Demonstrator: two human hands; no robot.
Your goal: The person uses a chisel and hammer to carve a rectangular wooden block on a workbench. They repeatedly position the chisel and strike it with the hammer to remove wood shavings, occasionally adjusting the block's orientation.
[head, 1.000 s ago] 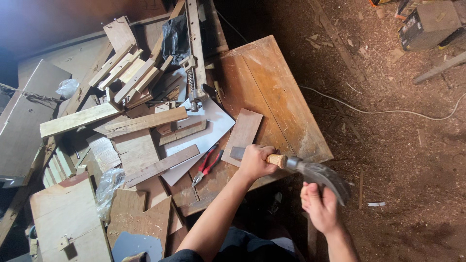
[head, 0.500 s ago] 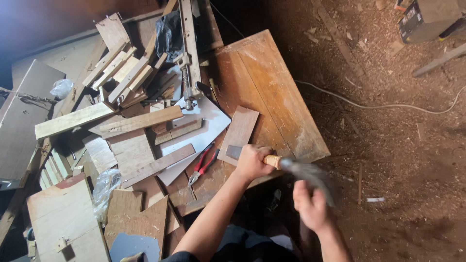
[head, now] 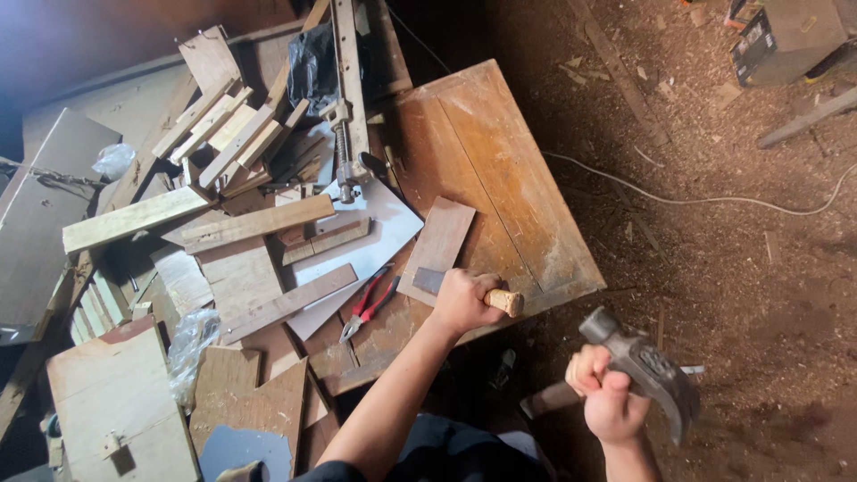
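My left hand (head: 462, 301) is closed around a chisel (head: 505, 302) with a pale wooden handle. Its blade rests on the near end of a small flat board (head: 439, 234) lying on the wooden table (head: 500, 161). My right hand (head: 609, 394) grips a hammer (head: 644, 364) by its wooden handle. The metal head is raised off the table's near right corner, a short way right of the chisel's butt end and not touching it.
Red-handled pliers (head: 370, 302) lie left of the chisel. A long bar clamp (head: 348, 107) and a heap of scrap wood pieces (head: 223, 143) cover the table's left side. A white cable (head: 696, 201) crosses the sawdust floor; a box (head: 786, 36) stands top right.
The hammer head, earlier close against the chisel's handle end, has drawn back to the lower right with my right hand. My left hand keeps the chisel on the board.
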